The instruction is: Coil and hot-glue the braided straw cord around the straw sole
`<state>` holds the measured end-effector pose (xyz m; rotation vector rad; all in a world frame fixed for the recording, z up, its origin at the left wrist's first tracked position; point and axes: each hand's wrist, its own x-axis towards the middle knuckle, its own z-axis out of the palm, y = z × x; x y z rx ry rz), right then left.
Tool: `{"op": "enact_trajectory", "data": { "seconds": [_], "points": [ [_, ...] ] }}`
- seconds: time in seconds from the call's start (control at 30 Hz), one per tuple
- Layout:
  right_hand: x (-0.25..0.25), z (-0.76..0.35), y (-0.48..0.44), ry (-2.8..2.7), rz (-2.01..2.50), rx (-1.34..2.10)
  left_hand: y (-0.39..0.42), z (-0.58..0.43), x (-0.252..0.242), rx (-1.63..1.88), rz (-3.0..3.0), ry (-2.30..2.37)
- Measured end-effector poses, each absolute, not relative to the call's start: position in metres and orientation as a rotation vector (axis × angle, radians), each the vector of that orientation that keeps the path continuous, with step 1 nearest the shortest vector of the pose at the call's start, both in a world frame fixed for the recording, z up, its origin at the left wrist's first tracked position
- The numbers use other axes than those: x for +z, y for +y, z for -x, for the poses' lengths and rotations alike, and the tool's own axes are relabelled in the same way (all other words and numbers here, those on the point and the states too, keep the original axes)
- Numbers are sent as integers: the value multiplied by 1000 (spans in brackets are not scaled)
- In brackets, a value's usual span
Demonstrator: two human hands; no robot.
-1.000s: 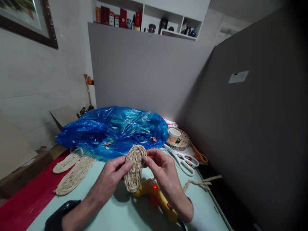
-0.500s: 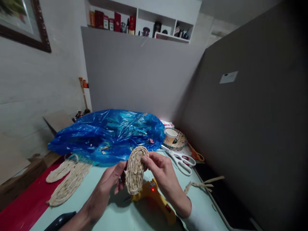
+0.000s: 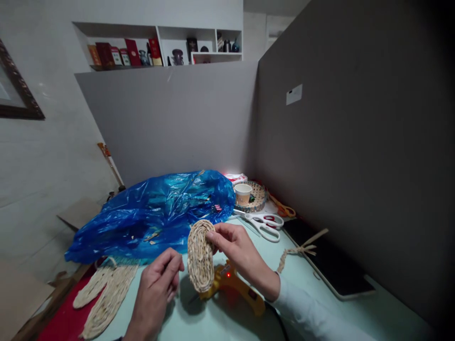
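My right hand (image 3: 237, 251) pinches the upper edge of a small oval mat of coiled straw braid (image 3: 200, 255) and holds it upright above the pale green table (image 3: 320, 303). My left hand (image 3: 156, 289) hangs just left of the mat, apart from it, with its fingers curled loosely and nothing in them. Under the mat lies a yellow glue gun (image 3: 236, 289) with a red light on.
A crumpled blue plastic bag (image 3: 152, 213) fills the back of the table. White scissors (image 3: 261, 222), orange scissors (image 3: 282, 208), a paper cup (image 3: 243, 193) on a woven tray, a knotted straw strand (image 3: 298, 250), a dark tablet (image 3: 330, 270) and larger straw pieces (image 3: 106, 293) lie around. Grey partitions close off back and right.
My left hand has let go of the straw mat and dropped down to the left. The right hand alone now holds it upright. The camera has turned to the right.
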<state>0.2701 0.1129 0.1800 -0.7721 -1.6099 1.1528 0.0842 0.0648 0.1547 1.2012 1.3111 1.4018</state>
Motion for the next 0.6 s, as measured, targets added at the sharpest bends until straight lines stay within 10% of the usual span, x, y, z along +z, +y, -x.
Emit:
{"op": "enact_trajectory", "data": {
  "seconds": [0.6],
  "points": [
    [185,-269,109,-1538,773,1198,49,-91,165,1278,-1323,1319]
  ]
}}
